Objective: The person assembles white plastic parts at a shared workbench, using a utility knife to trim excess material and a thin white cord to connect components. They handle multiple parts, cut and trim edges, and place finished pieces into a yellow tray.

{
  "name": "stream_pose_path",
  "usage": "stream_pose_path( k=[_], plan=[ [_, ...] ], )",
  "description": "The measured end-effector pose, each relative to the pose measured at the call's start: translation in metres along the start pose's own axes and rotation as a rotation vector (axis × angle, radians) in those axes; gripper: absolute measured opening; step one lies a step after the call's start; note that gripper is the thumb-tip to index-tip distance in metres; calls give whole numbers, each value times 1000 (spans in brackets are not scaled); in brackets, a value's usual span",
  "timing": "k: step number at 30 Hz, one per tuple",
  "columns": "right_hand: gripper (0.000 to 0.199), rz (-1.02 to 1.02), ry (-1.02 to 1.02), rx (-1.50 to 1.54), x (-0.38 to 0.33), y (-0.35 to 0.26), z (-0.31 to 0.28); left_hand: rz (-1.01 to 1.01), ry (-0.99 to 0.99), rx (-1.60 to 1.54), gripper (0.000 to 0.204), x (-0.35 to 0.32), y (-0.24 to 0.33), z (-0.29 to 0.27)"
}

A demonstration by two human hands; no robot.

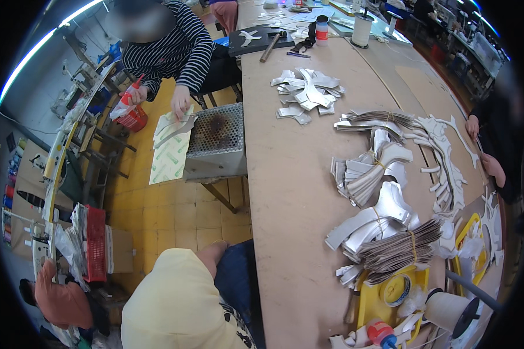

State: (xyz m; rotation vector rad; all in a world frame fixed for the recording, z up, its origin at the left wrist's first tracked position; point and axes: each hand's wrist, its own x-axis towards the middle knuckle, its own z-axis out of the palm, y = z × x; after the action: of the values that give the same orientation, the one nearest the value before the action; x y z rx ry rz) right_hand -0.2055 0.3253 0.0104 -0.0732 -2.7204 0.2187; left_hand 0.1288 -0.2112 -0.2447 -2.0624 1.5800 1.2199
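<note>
Head view shows a long wooden table [291, 192] in a workshop with a yellow tiled floor [174, 215]. Bundled grey cut pieces [384, 232] lie on it; neither of the person's own hands shows, so their state cannot be told.

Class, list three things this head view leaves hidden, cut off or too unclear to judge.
1. The wearer's own hands: out of view, not in the frame.
2. The white thread cone: its base sinks into the dark lower right rim.
3. The co-worker's hand at the right: the arm beyond it is lost in the dark fisheye edge.
</note>
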Motion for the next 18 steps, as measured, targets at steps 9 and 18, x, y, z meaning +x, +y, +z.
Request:
stream_pose_path(
  k=[9, 18],
  plan=[
    [32, 287, 29, 255, -18, 51, 24, 269, -245, 174, 28, 78, 22, 15],
    [22, 159, 203, 92, -26, 39, 11, 557, -300, 116, 28, 76, 42, 4]
  ],
)
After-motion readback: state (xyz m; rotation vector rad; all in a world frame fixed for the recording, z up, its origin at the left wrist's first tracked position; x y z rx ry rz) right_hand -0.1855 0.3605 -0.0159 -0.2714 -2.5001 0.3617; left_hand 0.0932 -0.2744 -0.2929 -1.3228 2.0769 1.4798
